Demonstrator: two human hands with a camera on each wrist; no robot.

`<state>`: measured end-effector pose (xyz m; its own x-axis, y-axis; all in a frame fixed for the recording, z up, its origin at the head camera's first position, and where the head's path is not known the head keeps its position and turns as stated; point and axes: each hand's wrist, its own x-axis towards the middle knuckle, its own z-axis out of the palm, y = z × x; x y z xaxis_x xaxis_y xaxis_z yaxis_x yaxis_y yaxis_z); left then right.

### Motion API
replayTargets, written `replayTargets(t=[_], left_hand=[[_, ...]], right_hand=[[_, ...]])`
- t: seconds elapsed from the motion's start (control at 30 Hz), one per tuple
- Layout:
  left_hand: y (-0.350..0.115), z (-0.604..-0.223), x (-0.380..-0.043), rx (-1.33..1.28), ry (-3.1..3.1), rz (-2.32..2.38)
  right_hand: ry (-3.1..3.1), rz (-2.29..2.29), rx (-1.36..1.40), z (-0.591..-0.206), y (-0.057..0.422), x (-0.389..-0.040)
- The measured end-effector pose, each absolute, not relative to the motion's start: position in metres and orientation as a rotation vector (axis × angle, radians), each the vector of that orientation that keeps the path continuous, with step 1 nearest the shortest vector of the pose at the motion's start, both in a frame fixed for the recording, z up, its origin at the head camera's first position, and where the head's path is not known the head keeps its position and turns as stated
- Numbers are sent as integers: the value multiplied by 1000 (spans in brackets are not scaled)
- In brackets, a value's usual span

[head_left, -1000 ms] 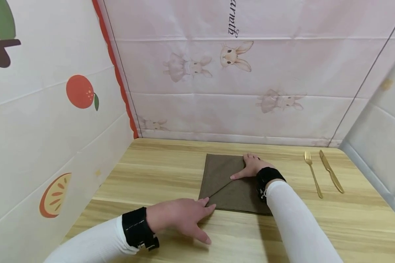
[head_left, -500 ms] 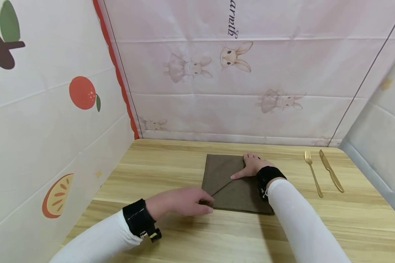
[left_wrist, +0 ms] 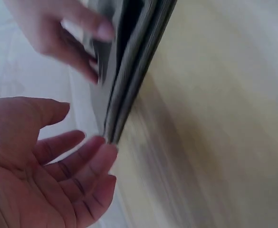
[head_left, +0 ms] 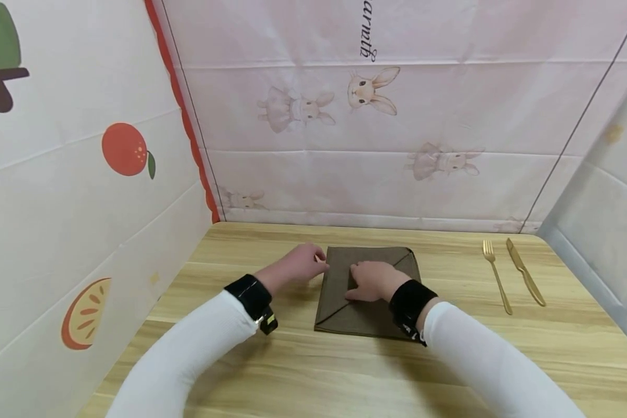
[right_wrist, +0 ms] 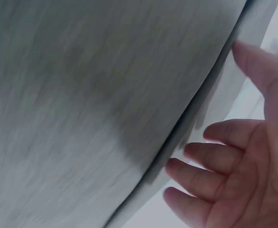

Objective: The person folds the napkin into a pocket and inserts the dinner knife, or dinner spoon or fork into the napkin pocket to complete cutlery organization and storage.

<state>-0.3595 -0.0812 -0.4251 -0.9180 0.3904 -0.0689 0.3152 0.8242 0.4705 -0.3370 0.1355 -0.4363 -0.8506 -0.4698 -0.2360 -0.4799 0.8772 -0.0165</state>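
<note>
From where I stand, the left wall covering (head_left: 42, 232) comes first, printed with a red-orange fruit (head_left: 124, 149) and, lower down, a fruit slice (head_left: 86, 313). Next is the person's left hand (head_left: 298, 264), reaching out of a white sleeve (head_left: 188, 348) and a black wrist band (head_left: 251, 296). Its fingers are loosely bent, the thumb apart from them, with nothing gripped; the tips are right by the left edge of a folded cloth (head_left: 366, 319), though the blur at the wrist keeps me from saying whether they touch it. The cloth lies flat on the wood-grain table (head_left: 319, 371), a dark brown-grey square with several layers showing along its edge and a flap line running diagonally from the near left corner to the far right one. Over the middle of it is the right hand (head_left: 374, 280), thumb spread away from gently bent fingers, nothing clamped between them, across that diagonal line. Behind hangs a pale pink sheet (head_left: 303, 174) with rabbit prints. Farther right, well apart from the cloth, a gold fork (head_left: 498, 277) lies tines away from the person, and just beside it a gold knife (head_left: 523, 270).
</note>
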Motion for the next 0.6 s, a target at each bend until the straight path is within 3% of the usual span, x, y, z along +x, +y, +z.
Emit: replayTargets(t=[0.3,0.6], left_hand=[[-63,-430,-391,405,2800,648],[-55,-429,-416,393,2801,555]], right_hand=[[2892,320,-1031,-437,88,-286],[2964,365,-1279,-441,73,-255]])
